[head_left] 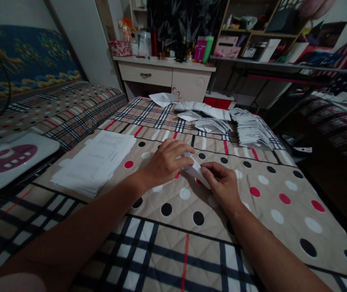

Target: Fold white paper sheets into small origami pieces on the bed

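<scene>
Hands (168, 159) holding paper (195, 169), boxes (226, 43) in shelving (258, 33)

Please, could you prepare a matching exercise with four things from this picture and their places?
Things
1. small folded strip of white paper
2. loose stack of flat, printed white sheets
3. fanned row of folded white papers
4. tall green cylindrical container

Places
A. on the cream desk with a drawer
B. in the bare left hand and bare right hand
C. on the patterned quilted bedspread, beyond the right hand
D. on the bedspread, left of the left hand

Pairs: 1-B; 2-D; 3-C; 4-A
</scene>
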Tool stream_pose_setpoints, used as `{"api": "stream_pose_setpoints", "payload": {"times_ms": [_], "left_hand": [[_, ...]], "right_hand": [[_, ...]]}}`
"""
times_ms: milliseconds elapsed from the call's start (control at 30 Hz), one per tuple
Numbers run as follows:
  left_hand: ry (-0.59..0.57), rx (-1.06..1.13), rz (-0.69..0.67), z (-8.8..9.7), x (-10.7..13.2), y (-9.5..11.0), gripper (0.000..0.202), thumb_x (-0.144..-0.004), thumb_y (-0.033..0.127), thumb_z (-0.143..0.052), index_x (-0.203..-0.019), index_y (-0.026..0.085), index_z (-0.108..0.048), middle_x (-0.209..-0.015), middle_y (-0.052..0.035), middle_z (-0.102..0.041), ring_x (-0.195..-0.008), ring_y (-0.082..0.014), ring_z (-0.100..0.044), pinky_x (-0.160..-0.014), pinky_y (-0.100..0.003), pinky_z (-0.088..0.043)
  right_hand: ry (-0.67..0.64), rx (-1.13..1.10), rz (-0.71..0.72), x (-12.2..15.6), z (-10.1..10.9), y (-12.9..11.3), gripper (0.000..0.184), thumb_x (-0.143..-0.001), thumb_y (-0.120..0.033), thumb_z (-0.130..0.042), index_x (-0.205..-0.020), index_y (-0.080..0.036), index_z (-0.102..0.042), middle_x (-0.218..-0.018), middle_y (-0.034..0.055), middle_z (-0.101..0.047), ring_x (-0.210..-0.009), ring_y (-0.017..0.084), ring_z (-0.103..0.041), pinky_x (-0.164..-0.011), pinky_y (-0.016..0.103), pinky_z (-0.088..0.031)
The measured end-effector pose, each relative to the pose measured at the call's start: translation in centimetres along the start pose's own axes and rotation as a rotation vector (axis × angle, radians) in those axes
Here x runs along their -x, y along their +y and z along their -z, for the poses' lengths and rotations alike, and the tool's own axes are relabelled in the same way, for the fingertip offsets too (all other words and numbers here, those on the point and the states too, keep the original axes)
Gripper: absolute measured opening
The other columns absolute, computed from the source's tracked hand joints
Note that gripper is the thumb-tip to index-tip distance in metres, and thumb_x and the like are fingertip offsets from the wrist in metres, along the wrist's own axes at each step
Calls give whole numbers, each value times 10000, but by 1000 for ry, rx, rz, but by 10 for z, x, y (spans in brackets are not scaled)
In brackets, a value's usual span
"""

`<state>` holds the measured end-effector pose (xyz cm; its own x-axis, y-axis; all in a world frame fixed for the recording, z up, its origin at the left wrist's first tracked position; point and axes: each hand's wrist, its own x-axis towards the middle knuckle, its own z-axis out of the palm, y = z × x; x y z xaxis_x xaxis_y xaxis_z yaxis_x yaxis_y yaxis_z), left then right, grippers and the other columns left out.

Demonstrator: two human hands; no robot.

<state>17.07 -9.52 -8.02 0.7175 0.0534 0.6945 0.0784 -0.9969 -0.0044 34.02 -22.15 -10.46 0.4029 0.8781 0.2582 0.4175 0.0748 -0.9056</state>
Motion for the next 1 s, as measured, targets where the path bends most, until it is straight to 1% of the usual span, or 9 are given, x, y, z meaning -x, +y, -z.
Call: {"api": "stream_pose_setpoints", "payload": {"times_ms": [100, 167, 267, 333, 500, 667, 833, 900, 1000], "left_hand": [[-38, -88, -8, 3, -3, 5, 166, -907, 117, -534, -941, 231, -650, -1057, -27, -679, -1057, -204, -553, -954, -409, -364], [-67, -135, -37, 4, -5, 9, 169, -921, 128, -523, -942, 232, -654, -1001, -20, -677, -1003, -200, -551, -920, -405, -359], [-105, -163, -86, 6, -8, 13, 157, -936, 154, -523, -908, 223, -661, -980, -19, -674, -982, -201, -539, -882, -397, -352], [-131, -163, -110, 6, -9, 15, 141, -929, 160, -545, -881, 216, -665, -982, -16, -678, -1002, -207, -527, -873, -392, -347], [-221, -174, -106, 5, -11, 18, 160, -929, 160, -554, -832, 212, -670, -916, -8, -687, -960, -202, -518, -791, -366, -359], [-345, -196, 13, -4, -7, 26, 127, -894, 118, -583, -878, 191, -685, -879, -34, -672, -884, -195, -538, -668, -321, -388], [-457, -120, 142, -17, 0, 36, 245, -893, 89, -550, -1094, 186, -649, -1035, -43, -689, -851, -189, -590, -611, -295, -425], [-488, -65, 166, -20, 2, 36, 250, -903, 87, -522, -1104, 172, -642, -1034, -41, -692, -834, -181, -604, -644, -295, -462], [-483, -22, 122, -24, 4, 33, 218, -899, 80, -513, -1045, 154, -657, -1025, -49, -690, -891, -202, -599, -726, -312, -500]], "right_hand": [[-40, 61, 32, -3, 0, -1, 163, -789, -339, -671, -816, -182, -708, -693, 22, -689, -578, 149, -590, -538, 255, -441], [-112, 108, 46, -6, 1, -1, 146, -792, -315, -656, -814, -179, -704, -671, 11, -667, -569, 139, -566, -524, 248, -411], [-222, 198, 38, -9, 1, -2, 138, -797, -266, -608, -693, -180, -637, -560, -26, -550, -509, 109, -472, -469, 234, -316], [-247, 264, 45, -10, 1, -3, 162, -787, -239, -588, -634, -186, -574, -524, -42, -480, -486, 97, -417, -457, 236, -271], [-149, 448, 130, -13, 2, -6, 186, -743, -174, -549, -573, -201, -478, -490, -53, -421, -458, 91, -371, -464, 252, -242], [22, 415, 73, -13, 6, -6, 97, -744, -177, -538, -678, -186, -609, -552, -18, -550, -488, 117, -466, -476, 248, -308], [12, 289, 36, -9, 0, 2, 78, -752, -182, -530, -709, -193, -594, -597, -1, -602, -525, 140, -533, -487, 247, -346], [-1, 287, 26, -8, -2, 4, 74, -757, -187, -528, -712, -197, -586, -600, -1, -601, -529, 144, -542, -489, 249, -346], [-25, 368, 35, -9, -2, 3, 64, -768, -216, -549, -752, -195, -606, -629, 7, -623, -551, 155, -558, -505, 257, -343]]}}
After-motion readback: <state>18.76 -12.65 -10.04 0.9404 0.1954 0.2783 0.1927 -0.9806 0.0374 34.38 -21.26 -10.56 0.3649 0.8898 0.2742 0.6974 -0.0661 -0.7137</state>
